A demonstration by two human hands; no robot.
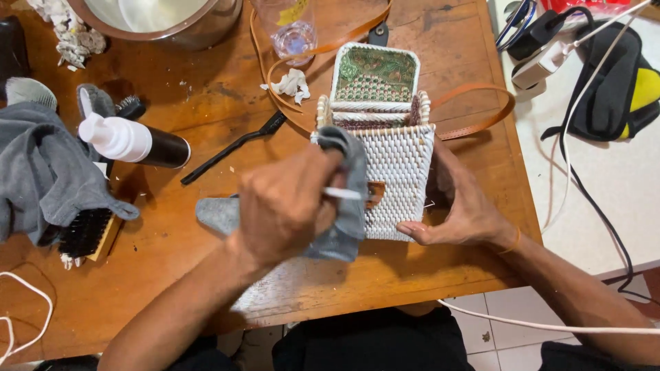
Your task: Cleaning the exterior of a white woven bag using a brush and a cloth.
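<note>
Left hand (pixel 285 206) clamps a grey cloth (pixel 347 206) against a white woven bag (pixel 399 172); right hand (pixel 462 203) braces its side, fingers spread, on a scuffed wooden table (pixel 206 89) above tiled floor (pixel 509 309).

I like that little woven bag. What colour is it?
The woven bag is white, with a green patterned lining inside its open flap; the head view shows it.

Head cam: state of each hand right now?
Left hand: closed on a grey cloth, pressed to the white woven bag.
Right hand: open, steadying the bag's side.
</note>
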